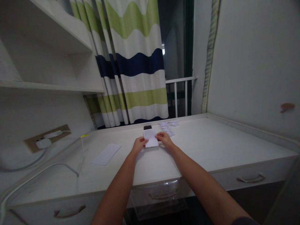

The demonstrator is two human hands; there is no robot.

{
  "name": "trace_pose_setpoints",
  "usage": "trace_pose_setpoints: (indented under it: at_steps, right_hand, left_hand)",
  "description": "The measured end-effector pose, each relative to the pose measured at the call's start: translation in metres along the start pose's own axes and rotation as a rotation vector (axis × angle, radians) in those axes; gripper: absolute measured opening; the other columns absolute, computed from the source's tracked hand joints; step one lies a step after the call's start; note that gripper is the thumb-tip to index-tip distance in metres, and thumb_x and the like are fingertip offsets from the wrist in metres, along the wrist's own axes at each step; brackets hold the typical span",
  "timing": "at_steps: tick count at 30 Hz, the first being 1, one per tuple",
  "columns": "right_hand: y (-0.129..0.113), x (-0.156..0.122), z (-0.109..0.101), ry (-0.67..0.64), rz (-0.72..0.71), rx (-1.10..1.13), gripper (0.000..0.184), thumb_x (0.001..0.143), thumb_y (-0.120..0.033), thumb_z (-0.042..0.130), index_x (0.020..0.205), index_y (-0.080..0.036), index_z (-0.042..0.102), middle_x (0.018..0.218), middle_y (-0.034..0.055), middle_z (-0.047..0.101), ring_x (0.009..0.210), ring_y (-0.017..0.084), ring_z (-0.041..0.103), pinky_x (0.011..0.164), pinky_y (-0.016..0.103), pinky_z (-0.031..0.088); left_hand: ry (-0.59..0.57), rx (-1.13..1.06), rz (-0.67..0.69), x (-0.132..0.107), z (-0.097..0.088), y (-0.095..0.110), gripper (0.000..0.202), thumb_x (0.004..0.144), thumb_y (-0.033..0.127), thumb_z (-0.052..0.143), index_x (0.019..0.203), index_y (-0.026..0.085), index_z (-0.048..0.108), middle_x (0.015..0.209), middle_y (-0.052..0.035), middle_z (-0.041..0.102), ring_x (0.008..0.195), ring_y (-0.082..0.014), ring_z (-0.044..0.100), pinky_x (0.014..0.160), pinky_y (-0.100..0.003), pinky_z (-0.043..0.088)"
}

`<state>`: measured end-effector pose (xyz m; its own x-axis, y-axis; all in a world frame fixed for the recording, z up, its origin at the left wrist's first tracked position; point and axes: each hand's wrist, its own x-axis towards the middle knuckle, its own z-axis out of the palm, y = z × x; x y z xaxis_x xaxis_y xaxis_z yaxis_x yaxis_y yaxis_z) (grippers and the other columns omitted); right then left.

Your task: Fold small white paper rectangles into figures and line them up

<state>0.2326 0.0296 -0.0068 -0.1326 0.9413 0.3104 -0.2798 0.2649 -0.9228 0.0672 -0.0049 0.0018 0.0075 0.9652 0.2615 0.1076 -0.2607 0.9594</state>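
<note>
Between my two hands is a white sheet of paper point(150, 138), raised slightly over the desk. My left hand point(140, 143) pinches its left edge, thumb on top. At the right edge, my right hand point(164, 138) grips the sheet between thumb and fingers. Just behind the paper lies a small black object point(147, 127), partly hidden, whose kind I cannot make out. Several small folded white paper pieces point(167, 127) are heaped beyond my right hand. To the left, more white paper point(107, 154) lies flat on the desk.
The white desk point(234, 140) has drawers with metal handles point(252, 179) along its front. A striped curtain point(140, 62) hangs behind it. On the left are a wall socket with plugs point(43, 143), a white cable point(53, 164) and an overhead shelf point(51, 86). A wall borders the right side.
</note>
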Motion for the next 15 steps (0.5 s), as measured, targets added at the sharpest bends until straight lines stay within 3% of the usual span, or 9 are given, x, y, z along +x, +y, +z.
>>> trace_pose_setpoints:
  at_steps: [15]
  right_hand:
    - [-0.011, -0.005, 0.001, 0.042, -0.002, 0.046, 0.026, 0.044, -0.027, 0.072, 0.061, -0.015, 0.057, 0.056, -0.0006, 0.059, 0.055, 0.011, 0.053, 0.058, 0.027, 0.046]
  left_hand:
    - [-0.043, 0.030, -0.007, 0.000, 0.002, -0.001, 0.026, 0.052, 0.031, 0.067, 0.066, 0.010, 0.062, 0.060, -0.0029, 0.061, 0.050, -0.0111, 0.051, 0.044, -0.021, 0.036]
